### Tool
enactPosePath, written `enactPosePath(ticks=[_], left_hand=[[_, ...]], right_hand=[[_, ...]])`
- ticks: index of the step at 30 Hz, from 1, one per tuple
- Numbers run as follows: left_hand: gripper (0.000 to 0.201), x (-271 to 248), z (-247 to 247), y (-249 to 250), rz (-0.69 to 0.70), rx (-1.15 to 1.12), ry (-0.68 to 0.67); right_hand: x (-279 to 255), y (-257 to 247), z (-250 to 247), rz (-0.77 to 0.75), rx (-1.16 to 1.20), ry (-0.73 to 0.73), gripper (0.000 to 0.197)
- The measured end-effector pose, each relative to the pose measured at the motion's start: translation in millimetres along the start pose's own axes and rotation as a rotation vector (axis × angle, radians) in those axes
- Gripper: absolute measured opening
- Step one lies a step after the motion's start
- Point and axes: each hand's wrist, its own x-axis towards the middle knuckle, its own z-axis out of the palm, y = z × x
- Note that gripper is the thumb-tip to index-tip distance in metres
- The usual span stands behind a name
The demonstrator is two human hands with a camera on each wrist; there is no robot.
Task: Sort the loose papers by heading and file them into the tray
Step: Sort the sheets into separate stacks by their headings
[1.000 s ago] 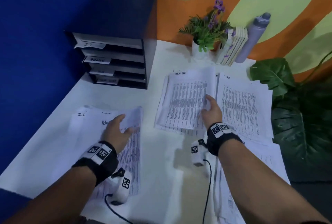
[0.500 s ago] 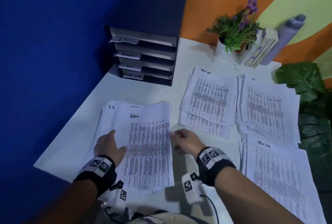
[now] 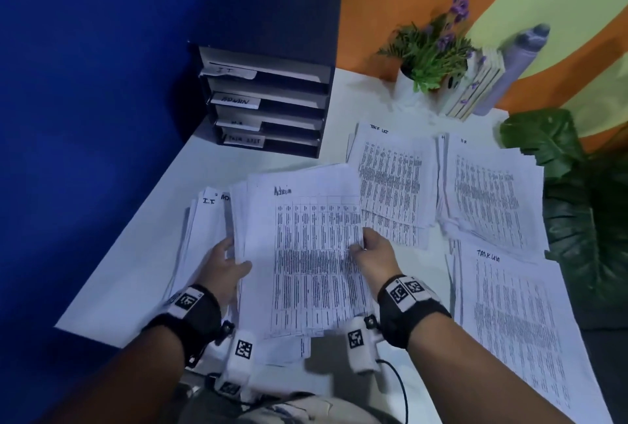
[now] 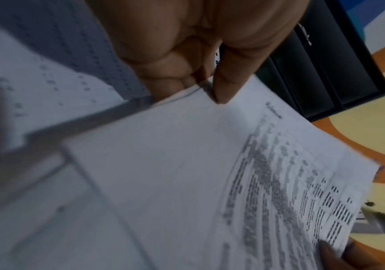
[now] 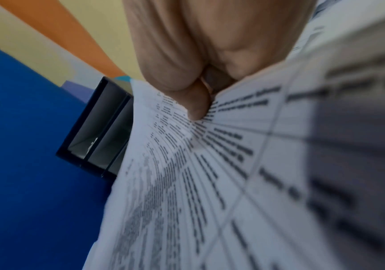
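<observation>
A stack of printed sheets headed "Admin" (image 3: 306, 253) is lifted off the white table (image 3: 163, 219). My left hand (image 3: 226, 262) pinches its left edge, thumb on top, as the left wrist view shows (image 4: 223, 87). My right hand (image 3: 372, 252) pinches its right edge, thumb on the print (image 5: 196, 107). Under and left of it lies the "I.T" pile (image 3: 204, 226). Two "Task List" piles (image 3: 394, 182) (image 3: 516, 321) and an "HR" pile (image 3: 489, 192) lie to the right. The dark tray (image 3: 272, 60), with shelves labelled IT, Admin, HR and Task List, stands at the back left.
A potted plant (image 3: 431, 49), upright books (image 3: 475, 87) and a grey bottle (image 3: 509, 70) stand at the back right against the wall. Large green leaves (image 3: 577, 202) hang over the table's right edge. A blue wall runs along the left.
My right hand left the Task List pile and came to the Admin stack. Both hands now pinch its edges, and the stack has risen off the table.
</observation>
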Motion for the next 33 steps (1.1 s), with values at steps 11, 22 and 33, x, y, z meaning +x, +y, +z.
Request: enactPosePath(ticks=[11, 22, 33], left_hand=[[0.04, -13, 9, 22, 0.2, 0.224, 0.072], [0.03, -16, 21, 30, 0.272, 0.338, 0.2], [0.019, -38, 44, 36, 0.324, 0.211, 0.184]], right_hand=[[-7, 18, -16, 0.01, 0.086, 0.114, 0.073], [-5, 63, -49, 0.061, 0.054, 0.214, 0.011], [-8, 74, -55, 0.026, 0.21, 0.269, 0.032]])
